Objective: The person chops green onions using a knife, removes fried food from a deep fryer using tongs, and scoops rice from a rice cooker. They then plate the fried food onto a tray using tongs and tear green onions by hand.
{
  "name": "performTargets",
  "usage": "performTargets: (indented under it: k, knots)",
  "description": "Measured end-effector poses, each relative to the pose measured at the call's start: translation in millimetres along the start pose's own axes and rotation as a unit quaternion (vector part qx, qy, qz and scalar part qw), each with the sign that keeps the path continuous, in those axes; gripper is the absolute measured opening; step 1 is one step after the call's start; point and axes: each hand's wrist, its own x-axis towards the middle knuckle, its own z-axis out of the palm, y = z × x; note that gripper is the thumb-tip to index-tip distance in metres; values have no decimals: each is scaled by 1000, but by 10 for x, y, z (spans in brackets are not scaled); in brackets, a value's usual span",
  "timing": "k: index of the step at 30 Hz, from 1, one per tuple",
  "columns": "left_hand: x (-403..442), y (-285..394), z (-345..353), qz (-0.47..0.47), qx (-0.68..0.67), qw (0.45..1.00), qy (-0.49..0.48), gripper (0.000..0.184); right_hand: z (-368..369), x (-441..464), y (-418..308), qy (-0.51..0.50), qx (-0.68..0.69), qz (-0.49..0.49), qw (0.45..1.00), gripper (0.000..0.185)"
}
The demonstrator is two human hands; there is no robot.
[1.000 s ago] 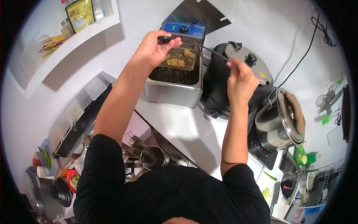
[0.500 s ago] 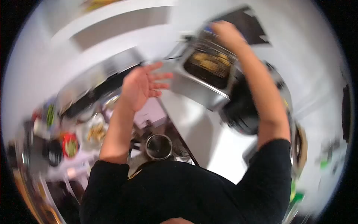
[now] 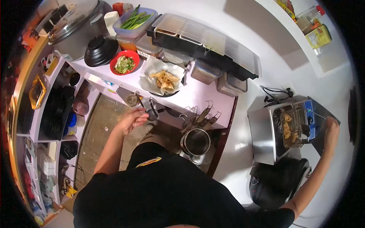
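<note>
My left hand [image 3: 132, 121] is over the gap below the pink counter, its fingers loosely stretched beside a black ladle [image 3: 152, 114]; contact cannot be made out. My right hand [image 3: 331, 131] is closed at the far right, with a thin metal rod [image 3: 320, 115] reaching from it toward the fryer's blue control panel [image 3: 311, 121]. A wire basket [image 3: 295, 136] with browned fried food [image 3: 287, 127] sits over the steel fryer [image 3: 263, 131]. On the counter, more fried pieces [image 3: 165, 81] lie on white paper [image 3: 148, 73].
Shredded greens fill a red bowl [image 3: 134, 57] beside black stacked bowls [image 3: 99, 51]. Lidded containers [image 3: 205, 72] line the counter [image 3: 197, 95]. Strainers and a round pot [image 3: 195, 142] stand below its edge. A black cooker [image 3: 272, 184] is beside the fryer.
The view has swung left toward the pink counter. My left hand has let go of the basket handle and moved away to the ladle. The basket has come down from its raised position onto the fryer.
</note>
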Motion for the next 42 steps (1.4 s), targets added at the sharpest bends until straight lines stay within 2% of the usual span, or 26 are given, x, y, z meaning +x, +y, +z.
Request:
performTargets:
  k: [1, 3, 5, 6, 7, 8, 9, 10, 11, 12, 14, 16, 17, 19, 21, 23, 24, 26, 28, 30, 31, 34, 36, 38, 40, 42]
  knots:
    - [97, 89, 47, 40, -8, 999, -3, 43, 86, 15, 66, -3, -3, 9, 1000, 19]
    - [329, 274, 113, 79, -8, 997, -17, 47, 400, 63, 83, 80, -59, -143, 985, 21]
    - [583, 357, 151, 108, -95, 987, -70, 51, 515, 138, -239, 26, 41, -144, 988, 15]
    - [671, 393, 169, 104, -94, 987, -77, 51, 719, 156, -237, 44, -36, -184, 981, 16]
    - [759, 431, 177, 97, -73, 989, -88, 50, 605, 204, -463, -39, -27, -174, 984, 22]
    - [845, 453, 152, 90, -53, 990, -98, 49, 594, 258, -542, -41, -32, -170, 984, 22]
    - [1022, 399, 44, 70, -73, 983, -150, 41, 671, 309, -622, -57, 60, -176, 981, 25]
    - [1134, 348, 8, 69, -72, 983, -153, 41, 643, 339, -770, -72, 153, -181, 969, 29]
    - [1241, 269, 13, 76, -116, 973, -185, 38, 595, 349, -897, -92, 190, -146, 967, 34]
    - [1306, 286, -23, 81, -160, 959, -218, 35, 493, 336, -1021, -93, 187, -142, 968, 34]
    - [1250, 365, 53, 64, -148, 970, -180, 36, 407, 306, -1072, -58, 114, -85, 988, 33]
    - [1204, 378, 98, 109, -171, 964, -174, 38, 275, 385, -1080, -17, 84, -66, 994, 32]
    - [1208, 370, 96, 113, -170, 965, -166, 38, -132, 387, -1450, -55, 75, -31, 995, 32]
    - [1241, 365, 44, 90, -164, 963, -192, 43, -544, 321, -2166, 71, 170, -11, 983, 25]
    - [1067, 476, -71, 81, -139, 966, -203, 46, -1050, 276, -3063, 76, 215, -11, 973, 23]
    - [850, 618, -208, 33, -138, 958, -248, 54, -1201, 181, -3841, 139, 347, -95, 923, 20]
    - [724, 678, -290, 26, -135, 959, -247, 54, -1343, 140, -4251, 102, 369, -100, 919, 17]
    - [541, 784, -434, 16, -98, 971, -215, 55, -1264, 239, -4867, 63, 403, -226, 885, 14]
    - [502, 705, -670, 10, -90, 970, -225, 55, -1079, 367, -5449, -138, 394, -200, 886, 19]
    - [463, 655, -861, 15, -89, 973, -213, 55, -385, 491, -5961, -61, 428, -310, 847, 14]
    - [448, 634, -944, 17, -90, 975, -204, 55, -184, 443, -6193, -74, 353, -289, 887, 13]
    - [466, 657, -1090, 21, -88, 978, -187, 55, -18, 321, -6358, -50, 392, -256, 882, 12]
    - [436, 643, -1191, 19, -85, 981, -175, 55, -60, 295, -6185, 165, 565, -49, 807, 10]
    - [372, 625, -1290, 16, -81, 983, -163, 55, 109, 411, -5750, 292, 498, 134, 805, 10]
    - [363, 622, -1346, 12, -77, 985, -156, 55, 348, 504, -5218, 301, 443, 267, 801, 20]
    - [379, 609, -1392, 10, -74, 985, -154, 55, 413, 498, -4985, 245, 470, 300, 793, 29]
